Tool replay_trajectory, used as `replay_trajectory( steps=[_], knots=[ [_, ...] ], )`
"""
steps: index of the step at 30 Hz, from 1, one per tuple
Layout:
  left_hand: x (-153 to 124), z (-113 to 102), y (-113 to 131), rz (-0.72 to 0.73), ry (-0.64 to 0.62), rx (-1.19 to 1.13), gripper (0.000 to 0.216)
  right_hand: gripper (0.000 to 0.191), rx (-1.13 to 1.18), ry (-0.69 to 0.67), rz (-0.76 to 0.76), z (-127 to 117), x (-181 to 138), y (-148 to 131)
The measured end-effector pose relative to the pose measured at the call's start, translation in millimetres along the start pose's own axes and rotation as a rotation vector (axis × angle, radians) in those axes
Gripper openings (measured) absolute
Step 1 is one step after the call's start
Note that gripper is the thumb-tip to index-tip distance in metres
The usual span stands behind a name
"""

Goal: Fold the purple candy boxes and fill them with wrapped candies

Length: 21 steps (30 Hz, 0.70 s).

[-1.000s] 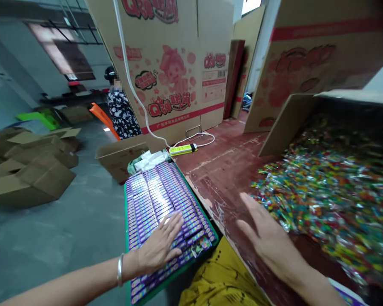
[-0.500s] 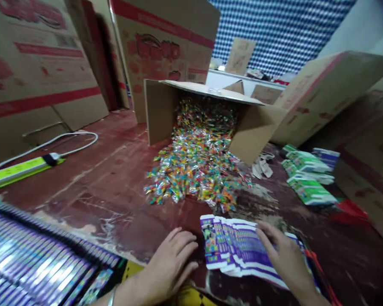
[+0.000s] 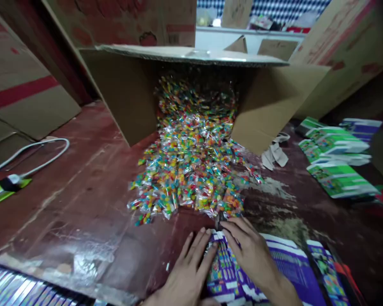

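Note:
My left hand (image 3: 187,274) lies flat with fingers stretched out, its fingertips on the left edge of a fanned stack of flat purple cartons (image 3: 284,267) at the table's near edge. My right hand (image 3: 250,255) rests on top of the same stack, fingers extended and pressing down on the cartons. Just beyond both hands a heap of small colourful wrapped candies (image 3: 191,170) spills out of a cardboard box (image 3: 121,93) lying on its side.
The worn red table (image 3: 83,204) holds a white cable (image 3: 35,155) with a green power strip (image 3: 0,191) at left and green and purple flat cartons (image 3: 335,161) at right. Large printed cardboard boxes (image 3: 22,89) stand behind. Packed purple boxes (image 3: 15,289) show at bottom left.
My view swung right from the tray of purple boxes to the table. My left hand left the tray and came to the purple carton stack; both hands now meet on it.

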State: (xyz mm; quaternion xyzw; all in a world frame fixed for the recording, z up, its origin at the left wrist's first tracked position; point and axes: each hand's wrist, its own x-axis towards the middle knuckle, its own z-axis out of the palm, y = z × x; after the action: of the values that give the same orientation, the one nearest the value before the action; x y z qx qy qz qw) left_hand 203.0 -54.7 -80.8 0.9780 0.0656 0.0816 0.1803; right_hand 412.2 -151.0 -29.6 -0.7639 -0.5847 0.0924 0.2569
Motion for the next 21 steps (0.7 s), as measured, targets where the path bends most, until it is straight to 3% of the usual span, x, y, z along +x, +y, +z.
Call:
replay_trajectory(
  steps=[3, 6, 8, 11, 14, 21],
  knots=[
    [0.3, -0.2, -5.5, 0.049, 0.007, 0.037, 0.102, 0.031, -0.089, 0.237, 0.106, -19.7, -14.4, 23.4],
    [13.9, -2.1, -3.2, 0.249, 0.022, 0.082, 0.074, 0.049, -0.283, 0.361, 0.282, -44.2, -54.5, 49.4],
    [27.9, 0.2, 5.0, 0.426, -0.018, 0.075, 0.069, 0.057, -0.396, 0.28, 0.366, -48.5, -81.0, 57.7],
    [45.1, 3.8, 16.8, 0.562, -0.169, -0.024, 0.089, 0.064, -0.5, 0.097, 0.4, -33.9, -100.6, 57.3],
    [49.1, -1.5, 13.3, 0.571, -0.256, -0.122, 0.096, 0.07, -0.547, 0.02, 0.369, -15.2, -97.8, 48.4],
    [34.0, -29.6, -5.9, 0.601, -0.293, -0.177, 0.079, 0.074, -0.497, 0.02, 0.247, 1.3, -83.2, 18.8]
  ],
)
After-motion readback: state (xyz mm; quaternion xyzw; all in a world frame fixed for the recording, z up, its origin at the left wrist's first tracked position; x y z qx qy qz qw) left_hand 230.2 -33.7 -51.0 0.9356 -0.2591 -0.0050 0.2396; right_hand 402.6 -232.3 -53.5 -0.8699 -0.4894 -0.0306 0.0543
